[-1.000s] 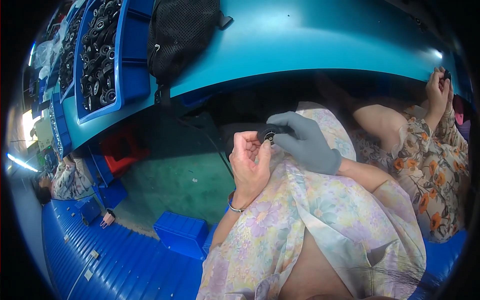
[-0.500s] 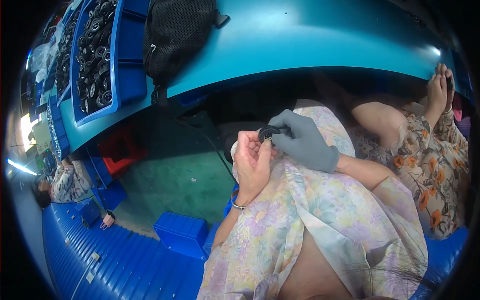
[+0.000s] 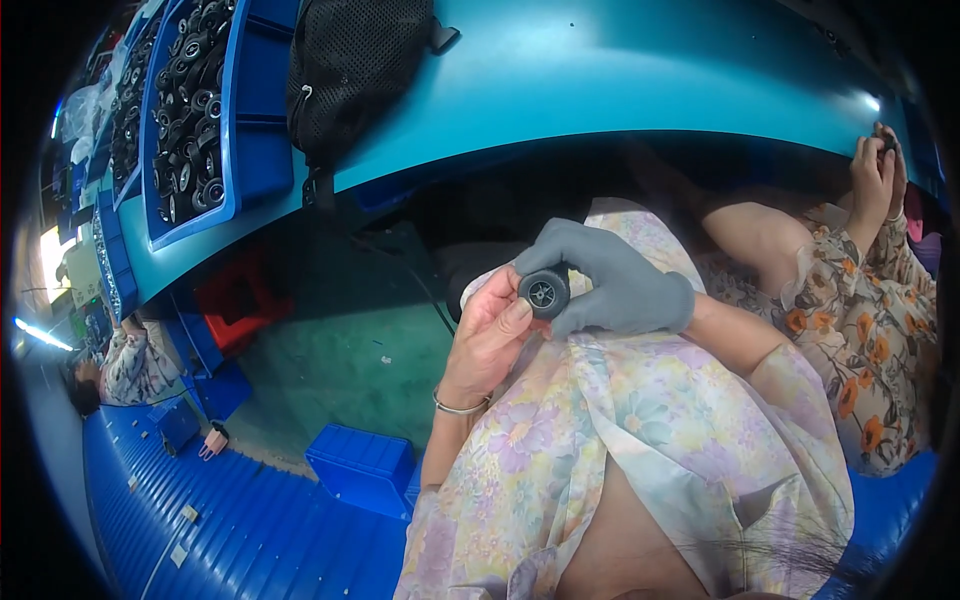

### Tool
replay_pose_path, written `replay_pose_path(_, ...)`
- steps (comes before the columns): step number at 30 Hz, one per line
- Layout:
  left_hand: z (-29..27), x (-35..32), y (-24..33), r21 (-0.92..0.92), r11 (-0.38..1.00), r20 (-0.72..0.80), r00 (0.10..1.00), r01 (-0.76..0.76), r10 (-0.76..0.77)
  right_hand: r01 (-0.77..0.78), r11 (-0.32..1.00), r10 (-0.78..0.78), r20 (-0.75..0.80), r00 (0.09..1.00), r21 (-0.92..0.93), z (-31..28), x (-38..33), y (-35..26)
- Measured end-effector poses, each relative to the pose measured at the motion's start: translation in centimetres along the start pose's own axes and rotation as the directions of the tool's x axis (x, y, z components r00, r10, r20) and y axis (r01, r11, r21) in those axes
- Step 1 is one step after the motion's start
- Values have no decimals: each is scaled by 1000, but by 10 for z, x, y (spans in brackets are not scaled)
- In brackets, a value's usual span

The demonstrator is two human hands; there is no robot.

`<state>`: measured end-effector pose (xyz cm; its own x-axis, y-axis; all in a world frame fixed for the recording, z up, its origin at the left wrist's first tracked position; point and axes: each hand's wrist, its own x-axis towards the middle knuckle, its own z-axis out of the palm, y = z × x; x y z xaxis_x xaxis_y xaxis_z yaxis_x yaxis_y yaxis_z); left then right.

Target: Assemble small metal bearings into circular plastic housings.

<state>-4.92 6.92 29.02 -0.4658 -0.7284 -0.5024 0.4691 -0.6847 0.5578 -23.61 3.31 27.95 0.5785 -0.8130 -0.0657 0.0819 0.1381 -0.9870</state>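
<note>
A small black toy wheel (image 3: 543, 293) with a spoked hub is held above my lap, its hub side facing up toward me. My bare left hand (image 3: 490, 325) pinches its left edge, thumb on the rim. Around its far and right side curls my right hand (image 3: 615, 280), in a grey glove, index finger touching the tyre's upper edge and thumb near its lower right. A metal bangle (image 3: 461, 404) circles my left wrist. The fingertips behind the wheel are hidden.
A blue bin (image 3: 235, 120) full of similar wheels stands on the turquoise table (image 3: 600, 90), beside a black mesh bag (image 3: 355, 80). Blue crates (image 3: 362, 468) and a red stool (image 3: 240, 305) are on the floor. At right, a co-worker's hands (image 3: 878, 175) hold something small and dark.
The wheel has turned so its spoked face shows. My left thumb has shifted onto its rim, and my left wrist has moved slightly left. The co-worker's hands have shifted a little.
</note>
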Motion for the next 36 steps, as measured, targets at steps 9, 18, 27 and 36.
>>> replay_pose_path(9,3,0,-1,-24,992,27,992,-124,125,43,994,-54,-115,992,-102,11,-1,-6)
replay_pose_path(18,1,3,-5,-200,975,92,989,-93,113,81,996,-87,-163,983,-44,18,2,-8)
replay_pose_path(27,2,4,-7,-206,975,94,991,-79,100,111,985,-125,-106,986,-134,17,1,-2)
replay_pose_path(36,2,2,3,784,398,146,765,-476,627,-210,814,307,-95,947,541,15,-9,-1)
